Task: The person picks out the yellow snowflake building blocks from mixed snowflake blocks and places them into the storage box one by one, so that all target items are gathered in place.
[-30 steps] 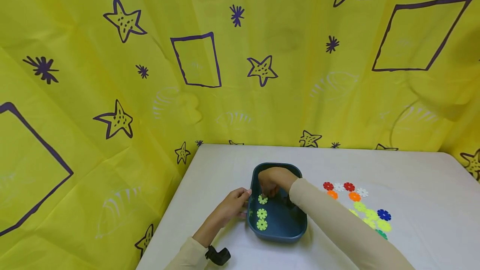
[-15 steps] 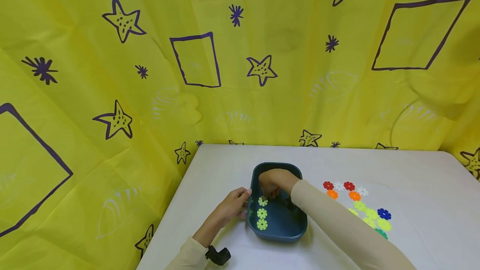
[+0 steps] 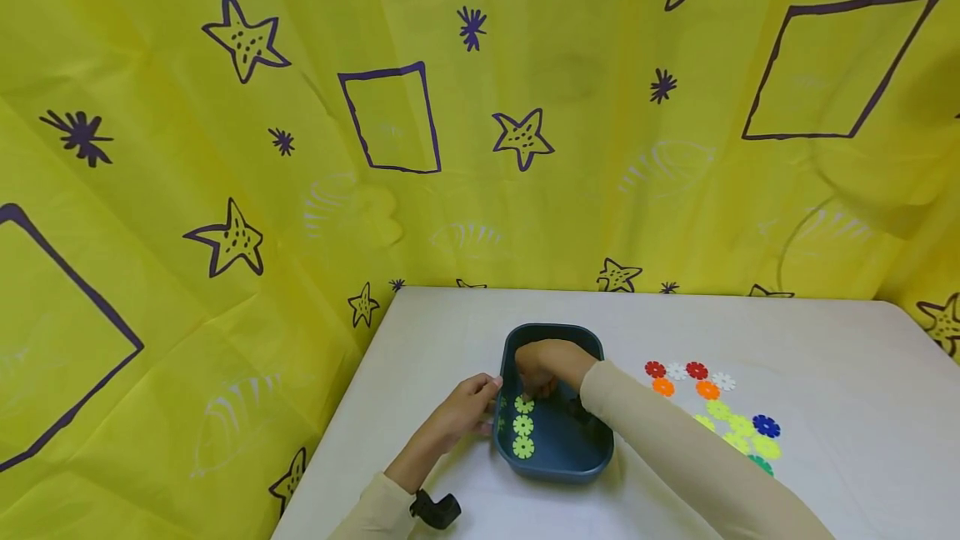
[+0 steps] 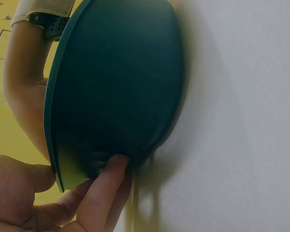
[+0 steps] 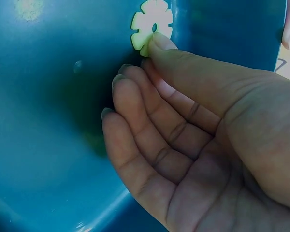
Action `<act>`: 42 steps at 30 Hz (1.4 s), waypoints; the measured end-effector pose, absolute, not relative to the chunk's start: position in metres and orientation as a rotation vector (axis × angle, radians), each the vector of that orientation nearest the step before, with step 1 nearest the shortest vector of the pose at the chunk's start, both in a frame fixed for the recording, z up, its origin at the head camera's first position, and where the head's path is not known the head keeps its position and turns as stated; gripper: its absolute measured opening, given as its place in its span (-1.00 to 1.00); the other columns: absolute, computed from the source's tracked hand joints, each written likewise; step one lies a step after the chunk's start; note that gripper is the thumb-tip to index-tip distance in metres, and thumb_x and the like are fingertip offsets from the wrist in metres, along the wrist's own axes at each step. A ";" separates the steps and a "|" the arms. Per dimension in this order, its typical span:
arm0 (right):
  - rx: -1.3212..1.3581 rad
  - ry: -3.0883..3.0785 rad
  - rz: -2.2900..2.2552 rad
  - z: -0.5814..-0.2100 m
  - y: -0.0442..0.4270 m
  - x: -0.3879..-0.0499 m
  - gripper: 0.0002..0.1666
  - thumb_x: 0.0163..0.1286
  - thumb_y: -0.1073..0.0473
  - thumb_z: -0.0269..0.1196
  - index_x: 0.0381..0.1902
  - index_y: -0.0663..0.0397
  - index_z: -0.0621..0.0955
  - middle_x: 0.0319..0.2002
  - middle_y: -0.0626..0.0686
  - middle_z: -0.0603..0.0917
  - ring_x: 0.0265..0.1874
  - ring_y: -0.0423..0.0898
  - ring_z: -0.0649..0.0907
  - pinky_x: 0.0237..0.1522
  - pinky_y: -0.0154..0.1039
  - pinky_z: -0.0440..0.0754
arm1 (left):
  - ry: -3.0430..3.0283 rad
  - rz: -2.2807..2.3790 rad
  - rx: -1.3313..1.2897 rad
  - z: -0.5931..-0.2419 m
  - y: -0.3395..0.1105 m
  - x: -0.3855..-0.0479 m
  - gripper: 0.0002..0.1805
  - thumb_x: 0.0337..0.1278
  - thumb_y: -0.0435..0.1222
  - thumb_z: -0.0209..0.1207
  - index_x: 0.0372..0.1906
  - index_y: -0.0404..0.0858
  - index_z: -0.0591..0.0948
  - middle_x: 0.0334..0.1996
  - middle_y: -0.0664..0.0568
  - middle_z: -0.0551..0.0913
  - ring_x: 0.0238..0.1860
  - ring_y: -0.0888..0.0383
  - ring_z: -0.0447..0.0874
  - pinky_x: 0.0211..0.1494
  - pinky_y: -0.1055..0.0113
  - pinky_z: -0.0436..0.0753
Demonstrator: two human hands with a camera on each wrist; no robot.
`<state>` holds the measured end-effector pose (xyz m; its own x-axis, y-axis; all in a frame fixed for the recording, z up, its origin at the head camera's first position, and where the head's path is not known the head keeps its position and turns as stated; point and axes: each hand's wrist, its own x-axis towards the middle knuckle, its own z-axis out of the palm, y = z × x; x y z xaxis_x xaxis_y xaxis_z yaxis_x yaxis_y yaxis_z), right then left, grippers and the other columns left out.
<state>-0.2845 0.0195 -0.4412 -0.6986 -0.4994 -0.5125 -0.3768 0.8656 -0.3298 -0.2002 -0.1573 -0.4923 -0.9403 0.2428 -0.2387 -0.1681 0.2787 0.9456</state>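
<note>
A dark blue plastic tub (image 3: 567, 440) stands on the table. My left hand (image 3: 463, 408) grips its left wall, thumb at the rim and fingers against the outside, as the left wrist view shows around the tub (image 4: 116, 87). Inside the tub my right hand (image 3: 545, 363) reaches down, palm partly visible in the right wrist view. Its thumb and forefinger pinch the edge of a yellow-green flower-shaped disc (image 5: 144, 29); the forefinger is mostly hidden. Nearer to me, two similar discs, a middle one (image 3: 523, 425) and a near one (image 3: 523, 447), lie in line along the left wall.
Right of the tub lie several loose flower discs: red (image 3: 697, 371), white (image 3: 723, 382), orange (image 3: 708, 390), yellow-green (image 3: 741, 426), blue (image 3: 767, 426) and green (image 3: 761, 464). A yellow patterned curtain (image 3: 585, 215) hangs behind the white table (image 3: 840, 373).
My right hand has shifted the pinched disc slightly nearer to the middle disc of the row. My left hand keeps its hold on the tub wall.
</note>
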 end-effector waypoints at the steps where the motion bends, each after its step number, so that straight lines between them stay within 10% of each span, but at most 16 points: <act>1: -0.630 2.426 -0.263 -0.441 0.019 -0.285 -0.88 0.42 0.18 0.45 -0.31 0.10 0.76 -0.43 0.02 0.75 -0.39 -0.09 0.73 -0.14 -0.15 0.77 | 2.220 1.702 0.069 -0.492 -0.157 -0.200 -0.54 0.69 -0.05 0.00 0.09 -0.42 0.57 0.04 -0.17 0.66 -0.04 0.05 0.67 -0.07 0.15 0.78; 22: -0.791 2.407 -0.398 -0.409 0.052 -0.310 -0.72 0.53 0.12 0.34 -0.38 0.15 0.74 -0.42 -0.02 0.75 -0.41 -0.16 0.70 -0.20 -0.24 0.74 | 2.224 1.709 0.070 -0.493 -0.158 -0.199 -0.56 0.68 -0.03 0.01 0.03 -0.39 0.56 -0.07 -0.11 0.68 -0.13 0.10 0.67 -0.20 0.28 0.73; 42: -0.672 2.474 -0.666 -0.379 0.206 -0.319 -0.78 0.54 0.13 0.33 -0.27 0.18 0.64 -0.36 0.04 0.63 -0.35 -0.08 0.58 -0.16 -0.18 0.68 | 2.214 1.719 0.070 -0.491 -0.155 -0.196 -0.55 0.68 -0.05 0.02 0.06 -0.41 0.56 -0.05 -0.13 0.69 -0.09 0.08 0.70 -0.09 0.14 0.80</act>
<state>-0.3190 0.2056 -0.3792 -0.7597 -0.5650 -0.3218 -0.3270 0.7598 -0.5619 -0.1965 -0.1545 -0.4914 -0.9422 0.2417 -0.2323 -0.1651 0.2683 0.9491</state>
